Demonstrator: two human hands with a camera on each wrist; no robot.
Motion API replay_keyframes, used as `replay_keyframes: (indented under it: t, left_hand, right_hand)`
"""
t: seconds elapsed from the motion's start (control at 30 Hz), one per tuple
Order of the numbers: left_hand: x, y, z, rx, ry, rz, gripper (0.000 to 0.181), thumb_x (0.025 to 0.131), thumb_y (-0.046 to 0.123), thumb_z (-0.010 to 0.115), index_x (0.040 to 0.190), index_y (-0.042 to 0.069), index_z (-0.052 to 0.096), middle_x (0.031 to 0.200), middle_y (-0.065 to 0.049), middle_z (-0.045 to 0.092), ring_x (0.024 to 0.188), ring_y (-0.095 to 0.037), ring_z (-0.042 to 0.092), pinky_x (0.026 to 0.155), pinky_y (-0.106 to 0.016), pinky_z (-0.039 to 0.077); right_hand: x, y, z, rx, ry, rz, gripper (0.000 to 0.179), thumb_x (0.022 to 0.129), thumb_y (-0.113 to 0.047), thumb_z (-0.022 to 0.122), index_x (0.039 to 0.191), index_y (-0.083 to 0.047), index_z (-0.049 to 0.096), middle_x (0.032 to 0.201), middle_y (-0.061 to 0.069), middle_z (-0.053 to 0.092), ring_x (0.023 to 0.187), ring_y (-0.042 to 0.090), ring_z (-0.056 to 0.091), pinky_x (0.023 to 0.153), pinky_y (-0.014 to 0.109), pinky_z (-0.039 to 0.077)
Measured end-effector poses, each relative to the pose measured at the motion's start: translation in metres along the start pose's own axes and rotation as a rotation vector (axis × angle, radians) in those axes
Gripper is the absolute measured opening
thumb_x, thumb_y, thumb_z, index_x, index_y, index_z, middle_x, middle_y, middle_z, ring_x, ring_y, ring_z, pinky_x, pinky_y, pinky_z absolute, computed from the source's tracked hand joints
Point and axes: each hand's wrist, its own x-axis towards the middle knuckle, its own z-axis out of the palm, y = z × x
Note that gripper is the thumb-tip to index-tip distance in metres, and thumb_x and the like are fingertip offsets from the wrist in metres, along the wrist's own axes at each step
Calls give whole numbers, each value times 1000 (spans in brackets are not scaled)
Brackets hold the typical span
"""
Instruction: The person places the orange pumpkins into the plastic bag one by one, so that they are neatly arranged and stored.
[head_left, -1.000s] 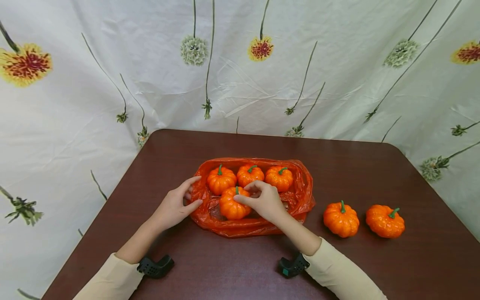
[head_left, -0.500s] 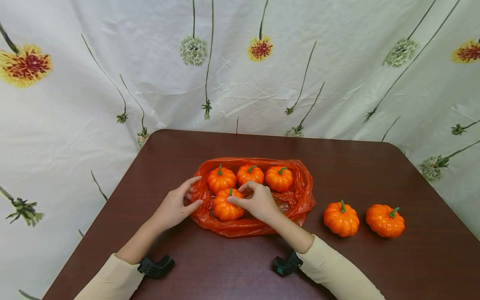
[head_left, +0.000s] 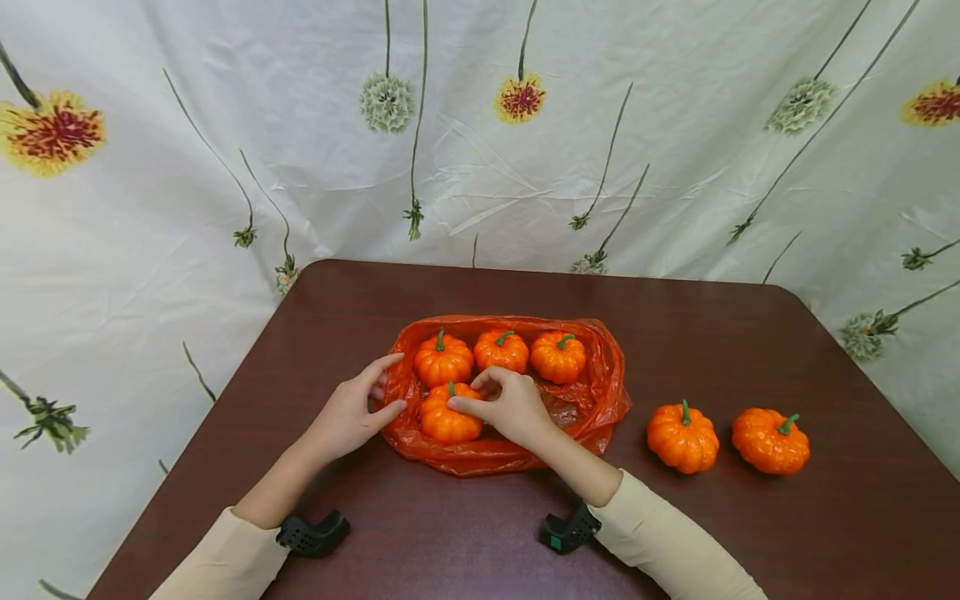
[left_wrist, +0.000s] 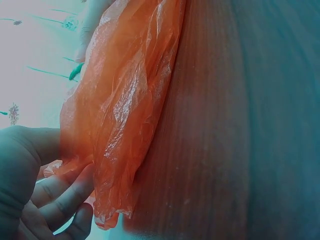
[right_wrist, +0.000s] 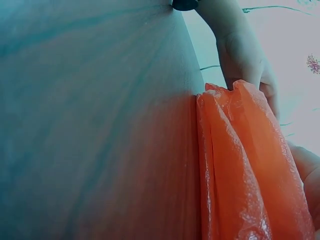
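An orange plastic bag (head_left: 498, 460) lies spread on the dark table with its mouth up. My left hand (head_left: 351, 414) grips the bag's left edge; in the left wrist view its thumb (left_wrist: 46, 145) passes behind the film and the other fingers bend against it. My right hand (head_left: 517, 408) pinches a small orange pumpkin (head_left: 442, 421) with a green stem, inside the bag at the front left. Behind it in the bag sit a left pumpkin (head_left: 443, 362), a middle pumpkin (head_left: 501, 350) and a right pumpkin (head_left: 558, 360). The bag hides my right fingertips in the right wrist view.
Two more pumpkins stand on the table (head_left: 420, 533) right of the bag: a nearer one (head_left: 682, 442) and one farther right (head_left: 771, 443). A pale flowered cloth (head_left: 480, 150) hangs behind the table. Each wrist carries a black camera mount.
My right hand has moved left and slightly toward me with the pumpkin, which now sits at the bag's front left. The left hand has stayed at the bag's edge.
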Motion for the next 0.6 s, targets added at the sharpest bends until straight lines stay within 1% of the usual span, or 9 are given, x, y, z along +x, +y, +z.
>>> replay_keyframes:
  t: [0.2,0.37,0.53,0.6]
  left_hand:
    - [0,0,0,-3,2,4,62,86,12,74,141,5,46,100,-7,56,82,-18,58,70,-31,50]
    - [0,0,0,-1,4,4,62,86,11,74,140,4,46,100,-7,56,82,-18,58,70,-31,50]
    - [0,1,0,-5,3,0,62,86,12,74,140,4,46,100,-7,55,82,-18,57,68,-30,49]
    - [0,1,0,-3,5,1,62,86,12,74,140,4,46,99,-7,56,81,-18,57,68,-30,49]
  right_hand:
    - [-2,0,-3,38,-13,0,37,76,-46,82,89,-14,69,80,-5,67,69,11,61,62,29,51]
    - [-5,1,-9,94,-34,-1,37,77,-41,82,92,-10,69,80,-2,68,67,12,64,61,30,53]
    - [-8,2,-17,113,-33,7,38,77,-39,83,95,-8,70,83,-1,69,72,14,65,63,30,53]
    - [-9,3,-21,92,-18,11,39,76,-41,83,95,-8,70,85,-2,68,74,14,64,64,30,52]
